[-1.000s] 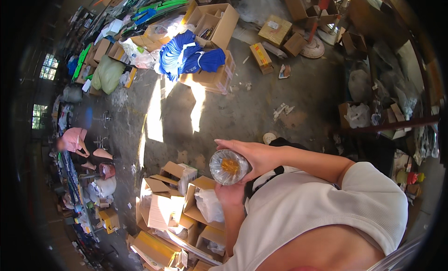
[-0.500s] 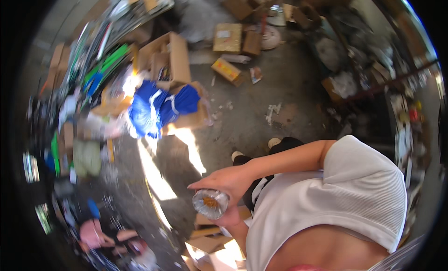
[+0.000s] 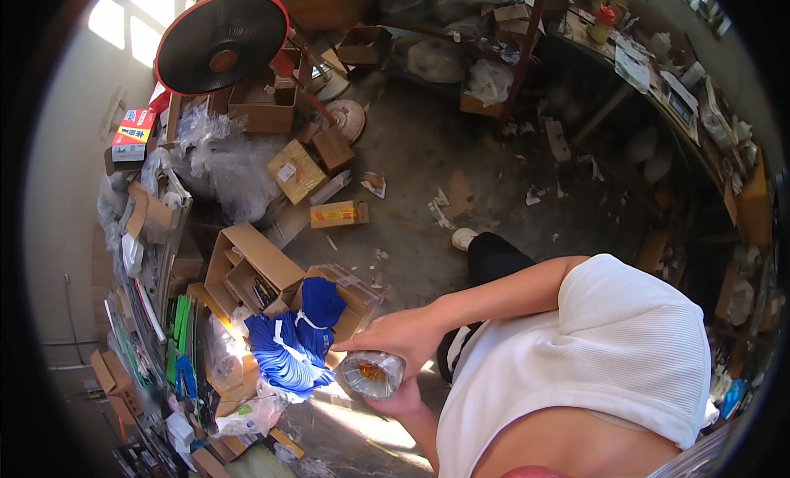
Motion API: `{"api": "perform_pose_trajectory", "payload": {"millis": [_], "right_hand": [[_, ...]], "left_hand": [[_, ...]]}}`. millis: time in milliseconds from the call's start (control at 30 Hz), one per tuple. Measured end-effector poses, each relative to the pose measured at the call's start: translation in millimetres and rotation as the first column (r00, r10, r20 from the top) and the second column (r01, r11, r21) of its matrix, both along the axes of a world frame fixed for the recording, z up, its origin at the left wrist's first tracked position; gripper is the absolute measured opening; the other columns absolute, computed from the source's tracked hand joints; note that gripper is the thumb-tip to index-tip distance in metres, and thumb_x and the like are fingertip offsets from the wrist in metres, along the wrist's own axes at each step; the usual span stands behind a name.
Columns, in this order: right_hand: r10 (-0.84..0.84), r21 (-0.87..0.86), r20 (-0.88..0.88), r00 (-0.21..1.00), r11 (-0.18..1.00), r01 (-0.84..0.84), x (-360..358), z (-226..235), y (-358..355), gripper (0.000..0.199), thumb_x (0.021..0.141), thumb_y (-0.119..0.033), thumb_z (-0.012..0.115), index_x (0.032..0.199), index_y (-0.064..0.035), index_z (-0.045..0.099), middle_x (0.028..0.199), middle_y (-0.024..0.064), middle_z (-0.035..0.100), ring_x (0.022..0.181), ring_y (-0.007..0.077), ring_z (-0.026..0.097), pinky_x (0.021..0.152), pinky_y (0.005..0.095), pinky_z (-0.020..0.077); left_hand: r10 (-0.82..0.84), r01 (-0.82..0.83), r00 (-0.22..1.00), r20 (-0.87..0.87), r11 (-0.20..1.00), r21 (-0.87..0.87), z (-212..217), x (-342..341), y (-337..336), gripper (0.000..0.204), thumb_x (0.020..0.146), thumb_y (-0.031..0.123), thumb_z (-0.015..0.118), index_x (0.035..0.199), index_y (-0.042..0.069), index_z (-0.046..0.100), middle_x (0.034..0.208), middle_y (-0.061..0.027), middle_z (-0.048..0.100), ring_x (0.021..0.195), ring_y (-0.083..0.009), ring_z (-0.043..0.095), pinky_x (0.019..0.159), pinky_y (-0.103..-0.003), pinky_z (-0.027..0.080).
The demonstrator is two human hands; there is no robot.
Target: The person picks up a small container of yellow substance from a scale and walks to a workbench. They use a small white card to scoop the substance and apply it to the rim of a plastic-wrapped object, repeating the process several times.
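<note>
Clear plastic-wrapped roll (image 3: pixel 373 373) w/ orange core held at waist, above sunlit floor. Right hand (image 3: pixel 401 336) cupped over top, forearm crossing body. Left hand (image 3: pixel 401 404) underneath, supporting. Blue cloth (image 3: pixel 292 346) just beside.

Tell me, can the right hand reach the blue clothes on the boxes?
Probably yes. The right hand sits on the clear jar, right beside the blue clothes, with nothing between them. But both hands hold the jar now.
</note>
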State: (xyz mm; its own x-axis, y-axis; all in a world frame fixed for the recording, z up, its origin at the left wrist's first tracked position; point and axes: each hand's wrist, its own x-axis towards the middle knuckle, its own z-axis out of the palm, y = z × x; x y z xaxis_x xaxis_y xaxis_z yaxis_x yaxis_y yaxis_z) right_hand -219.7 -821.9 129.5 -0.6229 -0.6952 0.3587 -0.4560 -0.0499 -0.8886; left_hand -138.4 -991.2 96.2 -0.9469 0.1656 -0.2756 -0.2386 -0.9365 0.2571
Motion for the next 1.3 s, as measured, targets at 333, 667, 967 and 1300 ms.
{"api": "perform_pose_trajectory", "payload": {"millis": [333, 667, 967, 1300], "right_hand": [[-0.124, -0.084, 0.115, 0.986, 0.987, 0.134, -83, -2, 103, 0.109, 0.06, -0.022, 0.078, 0.145, -0.0057, 0.011, 0.126, 0.0189, 0.047, 0.114, 0.0363, 0.046, 0.096, 0.0419, 0.037], [-0.267, -0.031, 0.033, 0.963, 0.963, 0.268, -194, 28, 260, 0.109, 0.061, -0.02, 0.078, 0.144, -0.0051, 0.01, 0.131, 0.0194, 0.045, 0.119, 0.0345, 0.046, 0.1, 0.0403, 0.0365], [-0.407, -0.015, 0.233, 0.883, 0.906, 0.422, -230, 55, 306, 0.108, 0.06, -0.014, 0.079, 0.144, -0.0081, 0.012, 0.133, 0.0166, 0.044, 0.123, 0.0277, 0.044, 0.104, 0.0375, 0.0341], [0.295, -0.538, 0.835, 0.464, 0.613, 0.578, -232, 27, 267, 0.084, 0.084, -0.057, 0.047, 0.135, 0.0069, 0.03, 0.13, 0.0189, 0.047, 0.12, 0.0282, 0.046, 0.103, 0.0423, 0.0316]], "left_hand": [[-0.185, 0.113, 0.973, -0.14, 0.906, -0.409, 15, -92, 87, 0.067, 0.085, 0.028, 0.049, 0.141, 0.003, 0.023, 0.145, -0.0131, 0.028, 0.133, -0.0289, 0.028, 0.109, -0.043, 0.022], [-0.369, -0.03, 0.879, -0.301, 0.588, -0.808, 23, -232, 231, 0.095, 0.068, 0.016, 0.079, 0.14, 0.003, 0.019, 0.136, -0.0135, 0.036, 0.125, -0.0266, 0.039, 0.104, -0.04, 0.032], [-0.451, -0.051, 0.778, -0.437, 0.648, -0.76, 45, -314, 299, 0.103, 0.057, 0.015, 0.087, 0.136, 0.003, 0.022, 0.14, -0.0159, 0.031, 0.127, -0.0265, 0.038, 0.104, -0.039, 0.035], [-0.405, -0.312, 0.741, -0.535, 0.499, -0.809, 55, -335, 261, 0.1, 0.056, 0.017, 0.088, 0.131, 0.005, 0.023, 0.138, -0.0203, 0.03, 0.124, -0.0279, 0.04, 0.103, -0.038, 0.035]]}}
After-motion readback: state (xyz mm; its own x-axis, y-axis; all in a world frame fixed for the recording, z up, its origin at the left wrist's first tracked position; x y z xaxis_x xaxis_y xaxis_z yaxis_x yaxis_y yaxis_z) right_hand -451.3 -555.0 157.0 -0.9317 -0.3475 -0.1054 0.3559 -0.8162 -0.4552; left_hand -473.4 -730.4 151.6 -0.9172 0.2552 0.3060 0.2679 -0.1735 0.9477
